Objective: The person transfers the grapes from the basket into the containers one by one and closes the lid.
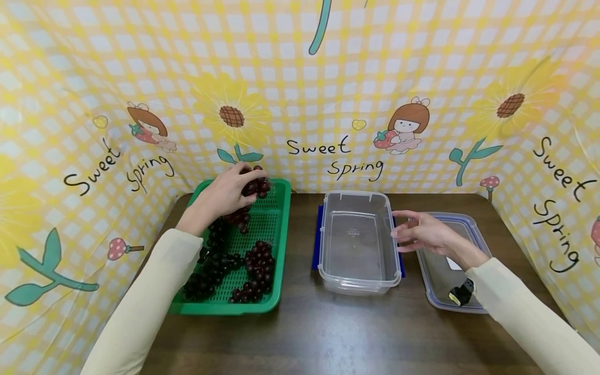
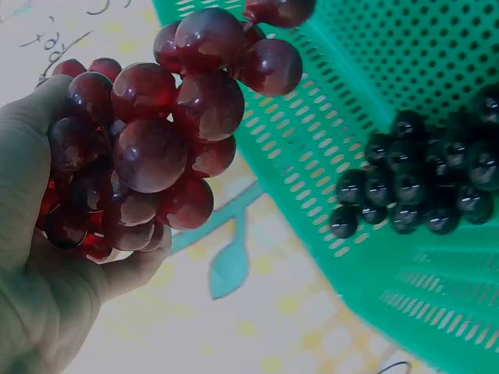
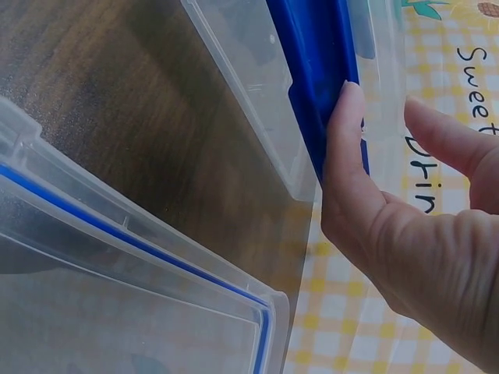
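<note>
Dark red grapes (image 1: pixel 262 189) fill the curled grip of the left hand (image 1: pixel 221 192), near the far end of the green basket (image 1: pixel 284 224). The right hand (image 1: pixel 424 233), fingers extended, touches the clear container's blue flap (image 3: pixel 318 70). More bunches (image 1: pixel 260 266) lie in the basket.

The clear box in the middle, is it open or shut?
Open. In the head view nothing covers the clear box, and a blue-edged lid lies apart on the table.
</note>
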Tool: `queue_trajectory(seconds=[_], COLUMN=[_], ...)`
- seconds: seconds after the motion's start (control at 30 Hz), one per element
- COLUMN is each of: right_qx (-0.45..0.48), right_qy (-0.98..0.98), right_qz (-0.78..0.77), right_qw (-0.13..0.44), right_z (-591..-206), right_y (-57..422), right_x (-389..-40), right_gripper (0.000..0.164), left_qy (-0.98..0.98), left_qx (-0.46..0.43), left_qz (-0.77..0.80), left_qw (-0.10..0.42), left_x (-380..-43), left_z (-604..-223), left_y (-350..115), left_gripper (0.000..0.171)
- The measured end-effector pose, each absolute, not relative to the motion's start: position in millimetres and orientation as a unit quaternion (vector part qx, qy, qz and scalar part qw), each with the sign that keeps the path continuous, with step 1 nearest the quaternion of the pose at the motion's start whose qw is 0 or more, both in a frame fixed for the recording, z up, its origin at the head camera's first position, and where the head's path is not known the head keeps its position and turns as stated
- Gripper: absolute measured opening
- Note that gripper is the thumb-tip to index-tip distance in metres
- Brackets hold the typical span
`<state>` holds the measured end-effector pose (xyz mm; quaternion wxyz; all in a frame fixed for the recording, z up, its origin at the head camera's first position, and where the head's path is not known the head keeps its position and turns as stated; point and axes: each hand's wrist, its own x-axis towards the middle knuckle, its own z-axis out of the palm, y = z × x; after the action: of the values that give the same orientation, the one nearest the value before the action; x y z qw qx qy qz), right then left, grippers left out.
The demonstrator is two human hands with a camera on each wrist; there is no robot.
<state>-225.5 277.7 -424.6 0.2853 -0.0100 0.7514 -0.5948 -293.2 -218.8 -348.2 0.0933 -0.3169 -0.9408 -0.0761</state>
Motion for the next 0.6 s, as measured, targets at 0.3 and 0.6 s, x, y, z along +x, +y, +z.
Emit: queue_trajectory(seconds=[0.3, 0.6], right_qx=[-0.015, -0.014], right_qy=[0.753, 0.756], right_qz=[-0.593, -0.591], right_qw=[0.284, 0.280], right_z=[-426, -426], right_y=[279, 279], right_x=[-226, -226], right_gripper=[0.086, 0.086], left_qy=[-0.934, -0.926], left_qx=[-0.339, -0.360], left_qz=[-0.046, -0.038], left_qw=[0.102, 0.110], left_x=[-284, -284], left_z=[-329, -323], left_y=[-193, -168], left_gripper=[0.056, 0.054])
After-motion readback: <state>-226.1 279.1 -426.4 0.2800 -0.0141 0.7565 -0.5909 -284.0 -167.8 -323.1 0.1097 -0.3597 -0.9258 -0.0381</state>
